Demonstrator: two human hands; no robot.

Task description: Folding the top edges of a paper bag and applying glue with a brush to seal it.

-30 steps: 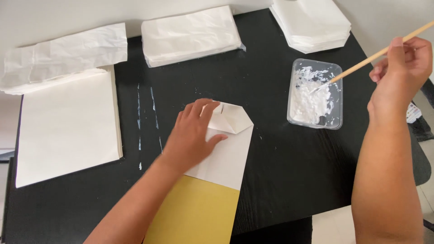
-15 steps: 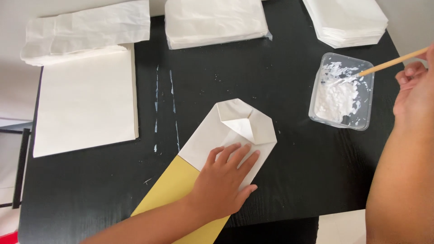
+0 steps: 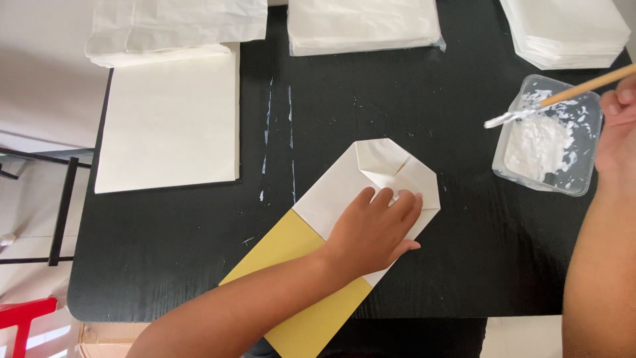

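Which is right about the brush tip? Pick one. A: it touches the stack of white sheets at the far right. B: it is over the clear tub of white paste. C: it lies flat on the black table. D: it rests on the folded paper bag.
B: the paste-coated brush, held by the right hand, has its tip at the edge of the clear tub of white paste.

Craft workbench – paper stacks [image 3: 364, 26], paste tub [image 3: 546, 136].

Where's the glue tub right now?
The clear glue tub sits at the table's right edge, below the right hand's stick.
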